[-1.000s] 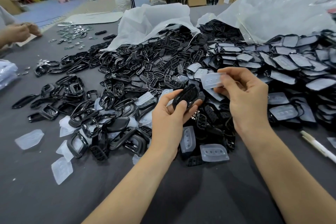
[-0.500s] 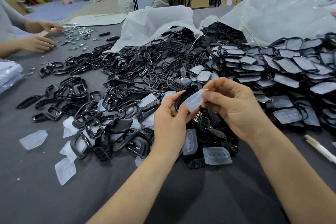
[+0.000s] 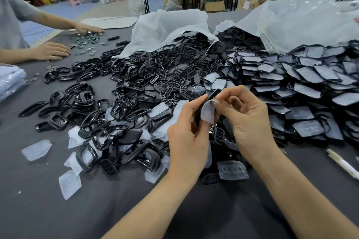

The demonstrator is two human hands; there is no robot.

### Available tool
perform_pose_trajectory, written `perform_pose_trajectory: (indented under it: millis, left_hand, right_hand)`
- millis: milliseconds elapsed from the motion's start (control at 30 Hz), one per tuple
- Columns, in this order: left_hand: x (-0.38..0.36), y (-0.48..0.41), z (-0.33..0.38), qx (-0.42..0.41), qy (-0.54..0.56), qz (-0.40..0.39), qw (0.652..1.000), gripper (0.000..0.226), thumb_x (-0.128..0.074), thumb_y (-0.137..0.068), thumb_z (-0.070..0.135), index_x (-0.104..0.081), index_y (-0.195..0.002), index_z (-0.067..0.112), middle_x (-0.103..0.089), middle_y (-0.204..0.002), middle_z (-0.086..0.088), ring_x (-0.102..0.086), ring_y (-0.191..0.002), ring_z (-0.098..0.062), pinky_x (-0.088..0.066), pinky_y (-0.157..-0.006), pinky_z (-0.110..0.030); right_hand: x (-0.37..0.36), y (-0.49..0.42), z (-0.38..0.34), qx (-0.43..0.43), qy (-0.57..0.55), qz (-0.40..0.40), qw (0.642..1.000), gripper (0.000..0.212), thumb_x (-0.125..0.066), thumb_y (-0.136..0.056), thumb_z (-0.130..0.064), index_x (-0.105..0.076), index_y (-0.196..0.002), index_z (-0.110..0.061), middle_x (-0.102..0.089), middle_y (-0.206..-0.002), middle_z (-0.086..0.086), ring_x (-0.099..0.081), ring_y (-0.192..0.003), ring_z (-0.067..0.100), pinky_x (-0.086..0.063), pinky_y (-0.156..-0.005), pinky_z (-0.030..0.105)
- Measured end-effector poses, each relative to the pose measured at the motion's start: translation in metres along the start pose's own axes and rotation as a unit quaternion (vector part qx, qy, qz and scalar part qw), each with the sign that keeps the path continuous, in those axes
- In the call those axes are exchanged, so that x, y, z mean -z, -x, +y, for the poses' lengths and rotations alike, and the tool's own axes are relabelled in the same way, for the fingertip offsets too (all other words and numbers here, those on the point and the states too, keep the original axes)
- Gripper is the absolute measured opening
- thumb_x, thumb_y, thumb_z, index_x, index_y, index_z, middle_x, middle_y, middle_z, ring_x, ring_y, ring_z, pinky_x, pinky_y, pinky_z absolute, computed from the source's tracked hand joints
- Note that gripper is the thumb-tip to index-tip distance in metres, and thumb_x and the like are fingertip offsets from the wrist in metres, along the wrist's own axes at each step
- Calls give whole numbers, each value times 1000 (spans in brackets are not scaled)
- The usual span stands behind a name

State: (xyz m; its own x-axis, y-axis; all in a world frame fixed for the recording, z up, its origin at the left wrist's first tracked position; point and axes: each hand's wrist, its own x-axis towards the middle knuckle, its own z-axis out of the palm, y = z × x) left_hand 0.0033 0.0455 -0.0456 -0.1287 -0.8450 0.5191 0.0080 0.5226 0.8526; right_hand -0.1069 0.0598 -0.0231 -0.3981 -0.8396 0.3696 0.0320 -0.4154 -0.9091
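Fitting the clear soft pad (image 3: pixel 207 112) into the black shell (image 3: pixel 212 95) looks like the step now, just above the middle of the frame. The left hand (image 3: pixel 187 137) grips the shell and the right hand (image 3: pixel 246 120) pinches the pad against it. The shell stands on edge, its long side running from lower left to upper right. Next, I think, the pad needs pressing in flat. Loose parts cover the bench (image 3: pixel 58 209).
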Motion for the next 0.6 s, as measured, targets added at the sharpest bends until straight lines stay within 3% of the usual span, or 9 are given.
perform_pose_trajectory:
  millis: [100,300,467,600]
  left_hand:
    - [-1,0,-1,-19,-11,13,1000,19,-59,-95,26,-60,-112,34,-71,-94,13,-68,-78,-19,-58,-72,-45]
    - [0,-1,-5,-49,-11,36,998,23,-56,-94,29,-59,-116,28,-70,-103,11,-68,-91,-4,-55,-78,-21]
    - [-1,0,-8,-70,-34,39,996,26,-54,-95,20,-58,-120,26,-67,-100,8,-67,-79,-16,-58,-69,-41]
    - [-1,1,-6,-72,-41,41,996,30,-54,-95,16,-57,-122,29,-66,-101,16,-66,-80,-27,-58,-69,-48]
  right_hand:
    - [-2,1,1,-5,-15,3,1000,27,-70,-80,0,-67,-72,-26,-62,-75,-1,-53,-74,19,-49,-67,27]
    - [-6,3,-3,6,-28,6,1000,20,-70,-76,-9,-68,-72,-28,-65,-74,-5,-59,-72,12,-51,-70,23]
    - [-5,5,-6,20,-11,6,1000,25,-69,-81,1,-68,-75,-23,-66,-72,-5,-61,-70,11,-52,-69,22]
    - [-4,6,-10,26,-3,6,1000,21,-69,-82,1,-68,-78,-20,-67,-72,-6,-62,-70,8,-51,-67,19]
